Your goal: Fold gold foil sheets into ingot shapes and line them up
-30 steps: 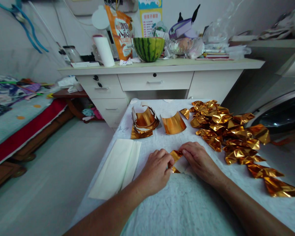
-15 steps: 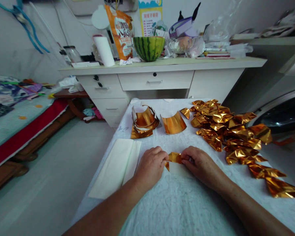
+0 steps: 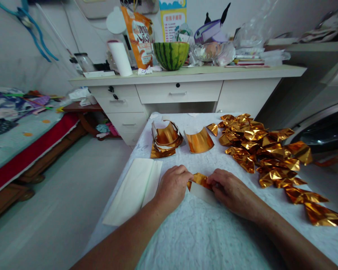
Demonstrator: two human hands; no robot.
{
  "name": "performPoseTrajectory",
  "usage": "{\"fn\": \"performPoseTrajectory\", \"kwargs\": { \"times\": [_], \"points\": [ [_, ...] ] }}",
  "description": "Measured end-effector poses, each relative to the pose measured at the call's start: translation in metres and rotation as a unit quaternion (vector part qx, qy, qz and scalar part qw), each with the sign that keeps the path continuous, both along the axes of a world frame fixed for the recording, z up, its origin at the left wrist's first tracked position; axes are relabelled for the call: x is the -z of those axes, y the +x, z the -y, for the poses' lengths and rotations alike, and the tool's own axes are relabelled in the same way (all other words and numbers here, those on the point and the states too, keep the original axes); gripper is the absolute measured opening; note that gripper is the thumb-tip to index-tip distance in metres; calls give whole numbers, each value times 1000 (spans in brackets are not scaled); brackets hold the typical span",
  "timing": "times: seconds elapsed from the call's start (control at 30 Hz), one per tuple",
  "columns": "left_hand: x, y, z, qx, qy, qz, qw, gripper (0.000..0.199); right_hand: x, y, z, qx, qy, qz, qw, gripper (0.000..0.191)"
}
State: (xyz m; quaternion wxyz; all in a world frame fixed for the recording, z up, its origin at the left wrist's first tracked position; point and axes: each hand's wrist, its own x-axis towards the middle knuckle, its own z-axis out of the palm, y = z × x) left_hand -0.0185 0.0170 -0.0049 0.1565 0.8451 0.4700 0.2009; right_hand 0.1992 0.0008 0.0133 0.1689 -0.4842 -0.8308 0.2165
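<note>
Between my two hands is a sheet of gold foil paper (image 3: 200, 179), partly folded, with its pale back showing toward me. The fingers of my left hand (image 3: 174, 187) pinch its left end. At the right end, my right hand (image 3: 228, 189) grips it with curled fingers; the fingertips are partly hidden. Beyond my hands lies a single curved gold sheet (image 3: 199, 141), and to its left a curled stack of gold sheets (image 3: 166, 137). Folded gold foil pieces (image 3: 250, 142) form a heap at the right. Left of my left hand rests folded white paper (image 3: 132, 191).
The table (image 3: 183, 240) has a pale quilted cover. Behind it stands a white desk (image 3: 199, 92) bearing a watermelon half (image 3: 171, 55), an orange pouch (image 3: 141, 41) and a paper roll (image 3: 120, 58). A bed (image 3: 19, 138) is at the left, a front-loading machine (image 3: 326, 123) at the right.
The foil paper between my hands has tilted, its right end now lower, and more of the pale side shows near its left end. My hands have shifted only slightly.
</note>
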Motion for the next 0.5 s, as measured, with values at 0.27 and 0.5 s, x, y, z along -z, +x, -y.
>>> {"fn": "performPoseTrajectory", "kwargs": {
  "times": [0.27, 0.5],
  "points": [
    [0, -2, 1, 14, -4, -11, 1000, 24, -4, 5, 0, -44, -48, 3, 998, 33],
    [0, 2, 4, 17, -27, 12, 999, 20, -2, 13, 0, -67, -60, 1, 996, 37]
  ]
}}
